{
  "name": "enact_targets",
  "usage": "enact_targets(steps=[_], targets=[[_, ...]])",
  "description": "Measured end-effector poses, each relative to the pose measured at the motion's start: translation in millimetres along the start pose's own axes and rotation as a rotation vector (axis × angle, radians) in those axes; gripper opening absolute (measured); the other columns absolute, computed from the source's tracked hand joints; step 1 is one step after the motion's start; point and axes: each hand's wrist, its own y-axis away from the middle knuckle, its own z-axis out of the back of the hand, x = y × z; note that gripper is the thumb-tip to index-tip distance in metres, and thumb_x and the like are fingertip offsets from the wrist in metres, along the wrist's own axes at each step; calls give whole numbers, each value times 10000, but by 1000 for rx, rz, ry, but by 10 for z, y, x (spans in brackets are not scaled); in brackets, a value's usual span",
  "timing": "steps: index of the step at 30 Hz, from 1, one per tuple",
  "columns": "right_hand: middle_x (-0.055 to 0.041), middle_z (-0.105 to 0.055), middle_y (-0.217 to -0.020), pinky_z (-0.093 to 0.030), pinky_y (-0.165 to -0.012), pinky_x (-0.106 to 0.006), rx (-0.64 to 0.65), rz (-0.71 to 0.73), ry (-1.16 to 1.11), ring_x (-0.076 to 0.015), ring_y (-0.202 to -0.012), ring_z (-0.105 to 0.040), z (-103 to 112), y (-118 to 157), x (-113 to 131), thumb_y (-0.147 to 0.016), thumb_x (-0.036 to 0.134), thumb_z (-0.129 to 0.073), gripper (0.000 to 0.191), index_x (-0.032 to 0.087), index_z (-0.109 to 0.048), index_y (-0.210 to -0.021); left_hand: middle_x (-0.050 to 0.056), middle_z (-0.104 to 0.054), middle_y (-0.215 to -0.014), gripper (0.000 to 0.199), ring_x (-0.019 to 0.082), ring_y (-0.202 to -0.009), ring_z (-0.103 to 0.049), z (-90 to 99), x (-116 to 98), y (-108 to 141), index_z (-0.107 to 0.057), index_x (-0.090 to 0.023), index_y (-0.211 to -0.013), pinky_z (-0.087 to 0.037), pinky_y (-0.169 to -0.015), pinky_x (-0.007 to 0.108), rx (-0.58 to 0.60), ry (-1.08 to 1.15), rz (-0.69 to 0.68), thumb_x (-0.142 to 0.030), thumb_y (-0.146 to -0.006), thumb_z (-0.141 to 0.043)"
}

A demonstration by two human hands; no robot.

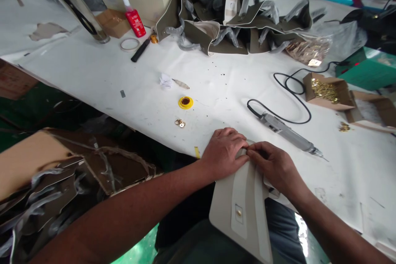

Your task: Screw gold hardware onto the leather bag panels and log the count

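A flat beige panel [239,198] with a small gold stud near its lower part lies over the table's front edge and my lap. My left hand [225,152] is closed on its upper end, fingers curled over the far side and thumb on top. The fingertips of my right hand [274,165] are pinched together at the panel's upper end, touching the left hand; what they pinch is too small to make out. A grey electric screwdriver [286,132] lies to the right. Small gold fittings [180,123] and a yellow round container [185,102] are beyond my left hand.
Brown bag pieces [229,41] stand at the back of the white table [148,90], beside a red bottle [135,22] and a machine. Boxes of gold parts [328,90] are at right. A carton [71,148] of wrapped pieces stands at lower left.
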Motion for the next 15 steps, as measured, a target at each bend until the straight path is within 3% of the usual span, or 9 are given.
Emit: enact_targets(steps=[8, 15], targets=[[14, -689, -774, -430, -664, -313, 31, -58, 15, -185, -716, -591, 27, -35, 47, -835, 494, -677, 256, 241, -676, -882, 0, -731, -1241, 205, 262, -1244, -554, 12, -8, -6, -691, -246, -1085, -421, -1028, 471, 15, -7, 6, -341, -909, -734], [29, -648, -712, -414, -606, -286, 173, -64, 46, -149, -649, -548, 149, -157, 135, -827, 465, -687, 239, 228, -656, -821, 4, -729, -1236, 186, 270, -1245, -552, 17, -10, -11, -688, -242, -1059, -423, -1026, 476, 24, -22, 1, -365, -921, -710]])
